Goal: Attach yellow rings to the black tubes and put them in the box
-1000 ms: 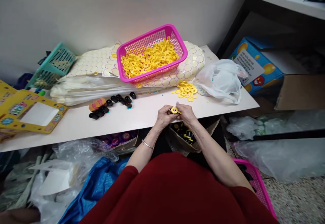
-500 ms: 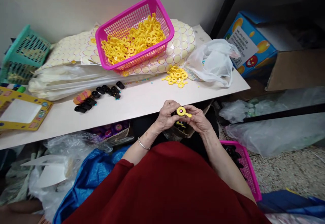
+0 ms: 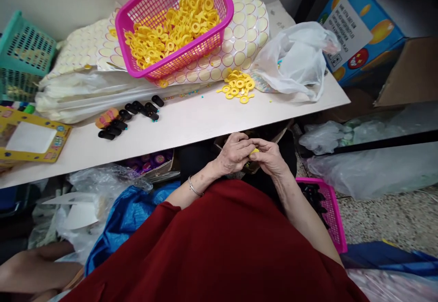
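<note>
Over my lap, just in front of the table edge, my left hand [image 3: 236, 152] and my right hand [image 3: 269, 157] press together. Between them is a yellow plastic ring piece with a tab [image 3: 254, 151], of which only a sliver shows. My right thumb and fingers pinch it at that visible edge. The fingers of my left hand fold over the rest and hide it. Whether another part is joined to it, I cannot see. On the table beyond my hands lies a small heap of similar yellow pieces [image 3: 237, 85].
A pink basket [image 3: 178, 58] of yellow pieces leans on bagged sheets at the back. Several black capsule-shaped parts [image 3: 132, 115] lie at the left. A white plastic bag [image 3: 290, 65] sits at the right. Below, another pink basket [image 3: 337, 220] holds black parts. Someone else's limb [image 3: 37, 270] shows lower left.
My left hand has closed over the yellow piece, whose ring and tab faced up before. The view has tilted down, and the other person's limb reaches further into view.
</note>
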`<state>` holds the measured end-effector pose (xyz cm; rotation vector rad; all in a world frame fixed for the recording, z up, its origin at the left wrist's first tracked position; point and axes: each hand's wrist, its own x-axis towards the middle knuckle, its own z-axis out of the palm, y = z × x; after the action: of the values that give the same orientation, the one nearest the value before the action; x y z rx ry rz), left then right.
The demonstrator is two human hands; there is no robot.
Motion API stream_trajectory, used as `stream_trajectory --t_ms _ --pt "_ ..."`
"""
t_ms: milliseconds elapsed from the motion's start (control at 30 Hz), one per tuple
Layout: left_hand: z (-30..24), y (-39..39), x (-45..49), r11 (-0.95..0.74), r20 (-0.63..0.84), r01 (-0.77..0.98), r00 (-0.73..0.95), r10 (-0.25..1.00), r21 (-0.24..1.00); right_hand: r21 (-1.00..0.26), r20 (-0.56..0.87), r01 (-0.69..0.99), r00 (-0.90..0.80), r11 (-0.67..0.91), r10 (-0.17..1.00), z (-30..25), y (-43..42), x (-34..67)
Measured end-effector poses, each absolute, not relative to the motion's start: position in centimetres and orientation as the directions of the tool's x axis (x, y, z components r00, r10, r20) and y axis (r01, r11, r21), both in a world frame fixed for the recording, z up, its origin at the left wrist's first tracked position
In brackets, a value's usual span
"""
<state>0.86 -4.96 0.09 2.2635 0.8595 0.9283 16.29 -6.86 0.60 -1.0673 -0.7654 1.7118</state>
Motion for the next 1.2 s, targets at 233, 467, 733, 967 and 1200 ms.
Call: stream_trajectory --t_ms 233,467,733,967,1200 --pt "-2.2 -4.4 0.3 -0.632 0.447 0.307 0.495 0.745 0.712 -0.837 -0.388 -0.398 -0.052 -0.376 0.92 -1.3 -6.9 14.1" --pt "-2.0 -3.4 -3.2 -0.665 0.483 0.404 0.468 0.74 0.627 -0.9 -0.329 -0.209 -0.254 -0.384 0.909 -0.3 -4.0 14.0" --pt "2.6 4.4 -16.4 0.223 0.45 0.881 -0.413 0.792 0.417 -0.896 0.157 0.403 -0.108 0.188 0.982 -0.2 4.3 12.9" --pt "5.0 8.2 -19.0 0.363 0.224 0.931 -0.362 0.905 0.042 -0.664 0.27 0.706 -0.078 0.244 0.96 -0.2 7.4 14.2" --pt "4.8 8.7 -19.5 0.324 0.209 0.946 -0.312 0.927 -0.024 -0.66 0.317 0.689 -0.106 0.299 0.943 -0.7 8.0 15.2"
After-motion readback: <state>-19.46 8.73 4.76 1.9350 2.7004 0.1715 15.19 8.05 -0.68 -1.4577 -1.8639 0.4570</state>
